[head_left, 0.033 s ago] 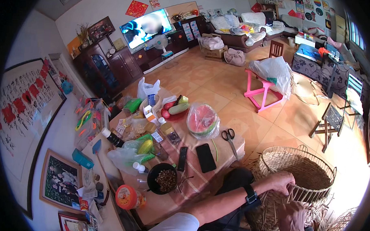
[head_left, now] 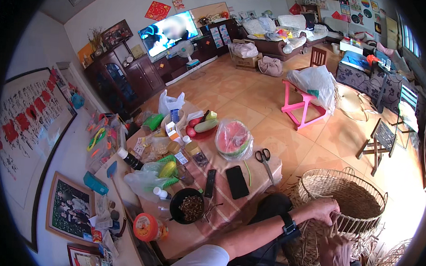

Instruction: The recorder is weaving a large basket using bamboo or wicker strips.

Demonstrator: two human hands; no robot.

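Basket (head_left: 308,239): woven, upright, at four o'clock in view, with an open band of looped strands below its rim.
Left hand (head_left: 325,211): fingers closed over the basket's rim at its seven o'clock; a dark watch (head_left: 289,225) on the wrist.
Right hand (head_left: 336,256): just below the left hand, at the basket's six o'clock, fingers bent against the weave; whether it pinches a strand, I cannot tell.
Worktop (head_left: 241,209): at seven o'clock, carrying a phone (head_left: 237,182), remote (head_left: 210,182), scissors (head_left: 265,162), a black bowl (head_left: 173,211) and bagged watermelon (head_left: 234,139).
Label (head_left: 180,157): white with dark print, among the worktop's jars; too small to read.
Scroll (head_left: 28,112): framed at nine o'clock, dark brushed characters and red patches.
Red diamond (head_left: 157,10): on the wall near eleven o'clock, gold-toned marks.
Carton (head_left: 247,63): on the floor near twelve o'clock, faint print on its side.
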